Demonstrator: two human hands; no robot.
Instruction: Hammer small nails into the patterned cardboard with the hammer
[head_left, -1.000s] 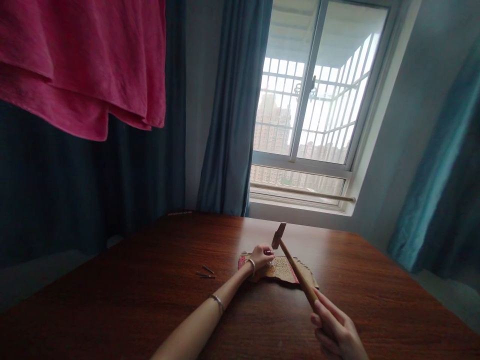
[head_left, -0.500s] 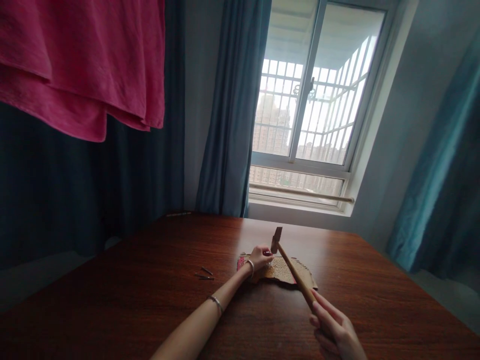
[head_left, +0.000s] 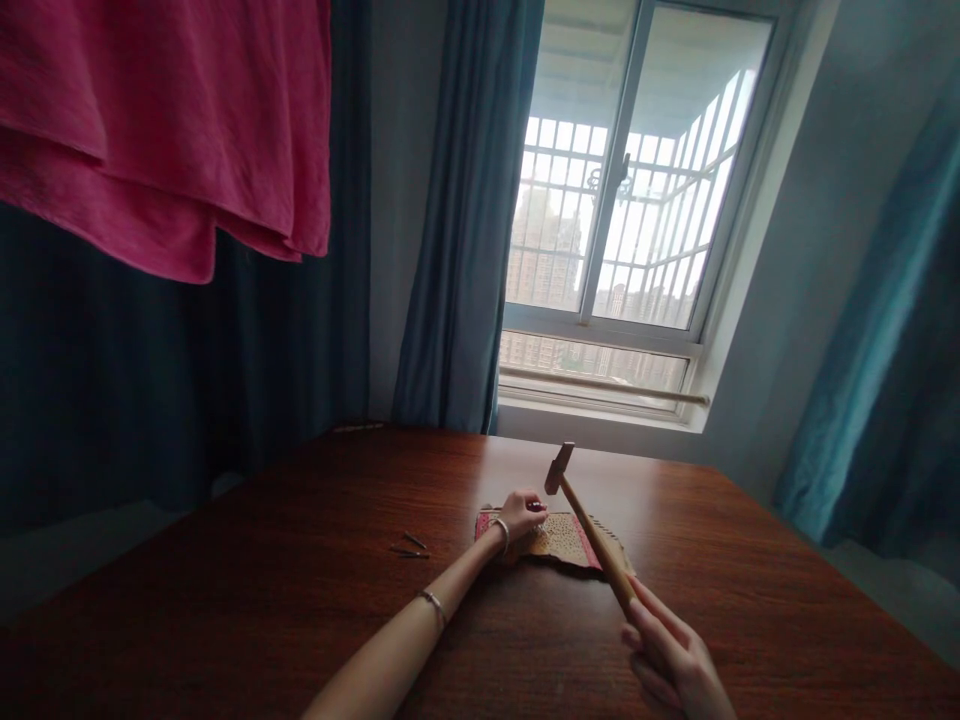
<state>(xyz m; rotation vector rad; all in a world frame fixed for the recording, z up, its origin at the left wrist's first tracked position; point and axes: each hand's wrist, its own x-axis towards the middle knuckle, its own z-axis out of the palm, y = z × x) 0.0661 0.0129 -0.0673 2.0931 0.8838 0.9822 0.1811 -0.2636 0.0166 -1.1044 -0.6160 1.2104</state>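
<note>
My right hand is closed round the end of a wooden-handled hammer, near the table's front edge. The hammer's head is raised a little above my left hand. That hand rests on a tan sheet punched with many small holes, which lies on a pink pad. Its fingers are pinched together on something too small to make out. Two bracelets sit on my left forearm.
The sheet lies on a dark wooden table. Two thin metal tools lie on it to the left of the pad. A pink cloth hangs at upper left. Blue curtains flank a window behind the table.
The hammer head dropped toward my left hand half a second ago and is now raised again. My left hand has stayed on the sheet.
</note>
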